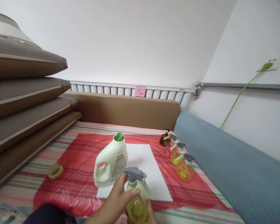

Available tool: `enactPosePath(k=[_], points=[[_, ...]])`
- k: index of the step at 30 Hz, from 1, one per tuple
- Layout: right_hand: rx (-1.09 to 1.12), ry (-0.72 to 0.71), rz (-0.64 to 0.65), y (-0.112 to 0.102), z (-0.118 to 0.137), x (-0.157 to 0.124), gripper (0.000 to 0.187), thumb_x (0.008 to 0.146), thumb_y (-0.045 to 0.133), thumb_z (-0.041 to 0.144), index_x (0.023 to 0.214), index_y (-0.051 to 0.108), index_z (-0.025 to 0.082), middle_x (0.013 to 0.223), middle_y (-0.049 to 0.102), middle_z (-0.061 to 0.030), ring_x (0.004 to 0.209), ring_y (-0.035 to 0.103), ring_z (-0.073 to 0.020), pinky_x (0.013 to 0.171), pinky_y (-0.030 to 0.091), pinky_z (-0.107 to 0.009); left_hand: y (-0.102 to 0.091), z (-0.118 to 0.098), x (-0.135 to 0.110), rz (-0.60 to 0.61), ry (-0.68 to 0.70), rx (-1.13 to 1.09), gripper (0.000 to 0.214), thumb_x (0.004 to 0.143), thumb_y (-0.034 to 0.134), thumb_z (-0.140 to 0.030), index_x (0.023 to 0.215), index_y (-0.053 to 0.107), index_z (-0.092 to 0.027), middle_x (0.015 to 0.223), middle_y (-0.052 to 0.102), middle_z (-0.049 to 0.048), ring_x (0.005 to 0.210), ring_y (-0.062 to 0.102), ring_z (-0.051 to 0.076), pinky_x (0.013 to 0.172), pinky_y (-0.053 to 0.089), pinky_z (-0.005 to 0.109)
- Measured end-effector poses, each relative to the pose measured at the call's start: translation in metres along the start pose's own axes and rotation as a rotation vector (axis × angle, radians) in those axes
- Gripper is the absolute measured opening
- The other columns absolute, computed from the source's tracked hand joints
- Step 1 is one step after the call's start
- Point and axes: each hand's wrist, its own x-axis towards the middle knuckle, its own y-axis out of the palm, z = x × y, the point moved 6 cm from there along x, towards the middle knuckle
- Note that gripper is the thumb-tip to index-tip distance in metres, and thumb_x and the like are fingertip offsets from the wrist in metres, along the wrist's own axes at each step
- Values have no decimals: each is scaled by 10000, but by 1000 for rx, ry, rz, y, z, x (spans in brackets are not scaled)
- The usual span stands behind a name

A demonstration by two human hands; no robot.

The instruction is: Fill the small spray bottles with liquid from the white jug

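Note:
Low in the view, both my hands hold a small clear spray bottle (pixel 136 207) of yellow-green liquid with a grey trigger head. My left hand (pixel 116 199) wraps its fingers round the bottle's neck just under the head. My right hand (pixel 151 214) cups the bottle's base from below and shows only in part. Just beyond stands a white detergent jug (pixel 110 163) with an uncapped green spout, on a white cloth (pixel 149 165). A round yellow-green cap (pixel 55 171) lies apart at the left on the striped sheet.
A red plastic sheet (pixel 79 174) covers the striped bed. Three more spray bottles (pixel 184 169) and a brown object (pixel 164 139) line its right edge, beside a blue cushion (pixel 224 168). Stacked brown cushions (pixel 25 102) fill the left; a brown board (pixel 126 109) closes the back.

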Motion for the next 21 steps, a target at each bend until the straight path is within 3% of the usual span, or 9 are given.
enactPosePath(k=[3, 6, 8, 12, 17, 21], points=[[4, 28, 35, 1, 0, -2, 383, 590, 754, 464, 854, 696, 193, 873, 730, -49, 820, 661, -202, 628, 505, -278, 4, 5, 0, 82, -29, -44, 344, 733, 629, -319, 1054, 607, -196, 1121, 619, 94, 1102, 504, 278, 981, 321, 413], [16, 40, 74, 5, -1, -5, 391, 603, 751, 449, 873, 696, 172, 884, 728, -72, 796, 665, -203, 612, 501, -268, -5, 9, 3, -51, -44, 39, 305, 626, 718, -307, 897, 645, -188, 915, 670, 75, 968, 563, 292, 913, 379, 410], [17, 34, 73, 7, 0, -6, 391, 618, 747, 432, 889, 692, 155, 882, 728, -84, 765, 668, -199, 598, 499, -265, -8, 10, 3, -106, -31, 77, 397, 607, 732, -303, 975, 622, -204, 948, 661, 71, 985, 555, 290, 912, 382, 397], [27, 7, 39, 7, 4, -8, 405, 624, 748, 424, 903, 689, 136, 855, 730, -85, 717, 673, -196, 566, 496, -252, 2, 12, 4, 17, -34, 25, 395, 724, 632, -323, 1102, 568, -229, 1120, 614, 74, 1105, 502, 261, 967, 341, 377], [10, -37, 12, 5, 10, -10, 435, 593, 763, 446, 893, 693, 138, 872, 725, -105, 743, 673, -208, 583, 501, -261, -2, 11, 7, -106, -17, 89, 288, 616, 721, -259, 869, 605, -184, 898, 659, 67, 939, 567, 264, 875, 396, 382], [33, -43, -6, -2, 13, -11, 413, 599, 763, 430, 895, 695, 151, 872, 727, -86, 773, 670, -208, 591, 501, -259, 8, 13, 8, 9, -18, 54, 412, 715, 641, -302, 1109, 560, -216, 1174, 596, 89, 1130, 487, 262, 976, 326, 399]])
